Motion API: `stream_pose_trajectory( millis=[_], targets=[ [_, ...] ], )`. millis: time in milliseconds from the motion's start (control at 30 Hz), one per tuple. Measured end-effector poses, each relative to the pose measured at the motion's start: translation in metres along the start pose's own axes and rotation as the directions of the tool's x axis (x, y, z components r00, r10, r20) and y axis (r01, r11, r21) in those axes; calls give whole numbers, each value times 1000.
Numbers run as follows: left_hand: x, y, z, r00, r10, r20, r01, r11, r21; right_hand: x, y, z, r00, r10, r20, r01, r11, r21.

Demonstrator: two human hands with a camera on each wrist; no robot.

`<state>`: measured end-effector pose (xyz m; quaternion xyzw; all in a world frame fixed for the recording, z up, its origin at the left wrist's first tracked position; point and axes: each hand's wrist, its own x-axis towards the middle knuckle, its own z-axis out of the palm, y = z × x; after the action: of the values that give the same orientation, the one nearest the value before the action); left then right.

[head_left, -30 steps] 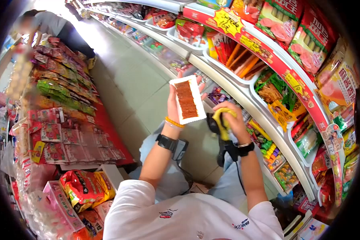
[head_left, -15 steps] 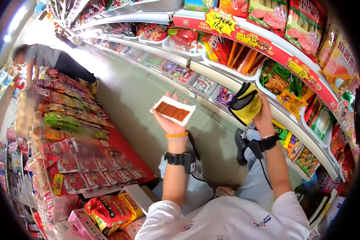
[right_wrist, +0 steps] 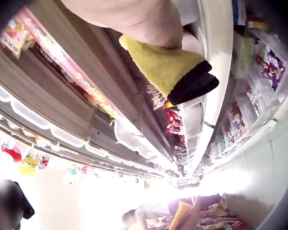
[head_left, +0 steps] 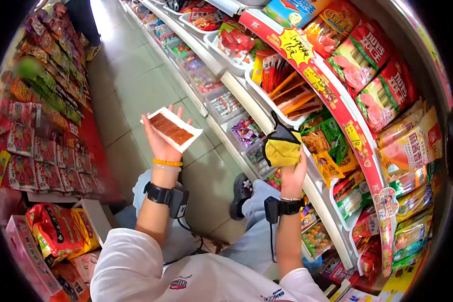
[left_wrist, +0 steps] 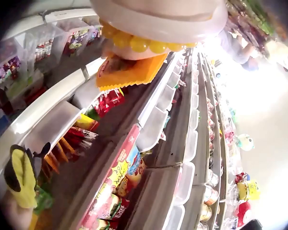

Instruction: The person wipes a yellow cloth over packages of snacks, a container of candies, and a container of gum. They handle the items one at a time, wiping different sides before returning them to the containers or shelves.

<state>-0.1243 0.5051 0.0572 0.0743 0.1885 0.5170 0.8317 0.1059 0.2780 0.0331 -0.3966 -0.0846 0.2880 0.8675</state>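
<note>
In the head view, my left hand (head_left: 161,148) holds a flat snack packet (head_left: 172,130) with a pale serrated border and reddish-brown strips on its face. My thumb lies at its left edge, and fingertips show past its far side. From the left wrist, the packet's orange back (left_wrist: 129,74) shows below a yellow bead bracelet (left_wrist: 139,44). To the right, my right hand (head_left: 294,173) grips a bunched yellow cloth (head_left: 282,151) with dark grey edging. Its fuzzy yellow side (right_wrist: 165,67) hangs under the fingers in the right wrist view. Cloth and packet are well apart.
Close on the right runs a shelf (head_left: 254,100) with trays of packaged snacks and a red price strip (head_left: 332,108). Clear bins of sweets (head_left: 246,133) sit lower. Bagged goods (head_left: 45,151) line the left side of the tiled aisle (head_left: 136,90). A person's legs (head_left: 81,22) stand farther up.
The right hand has moved the cloth away from beside the packet, out to the right by the shelf. The packet has turned in the left hand, and the head view has swung round.
</note>
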Motion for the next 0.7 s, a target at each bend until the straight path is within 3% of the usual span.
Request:
stream_pose_trajectory(
  millis=[67, 167, 433, 467, 567, 700],
  targets=[
    [-5, -4, 8, 1000, -3, 24, 3, 1000, 13, 8, -1, -6, 995, 95, -22, -89, 979, 183],
    [-7, -8, 9, 993, -47, 108, 50, 999, -23, 4, -5, 0, 989, 102, -108, -82, 981, 174],
    [-19, -27, 29, 967, -137, 215, 165, 980, -114, -7, -11, 12, 988, 154, -28, -142, 955, 262],
    [-19, -28, 28, 966, -145, 213, 173, 978, -119, -10, -13, 15, 982, 162, -101, -132, 959, 250],
    [-11, -33, 18, 935, -192, 298, 251, 952, -175, -16, -23, 21, 976, 121, -178, -85, 976, 199],
    [-18, -36, 32, 925, -141, 354, 193, 974, -117, -23, -32, 34, 985, -102, -138, 118, 987, 113]
  ],
)
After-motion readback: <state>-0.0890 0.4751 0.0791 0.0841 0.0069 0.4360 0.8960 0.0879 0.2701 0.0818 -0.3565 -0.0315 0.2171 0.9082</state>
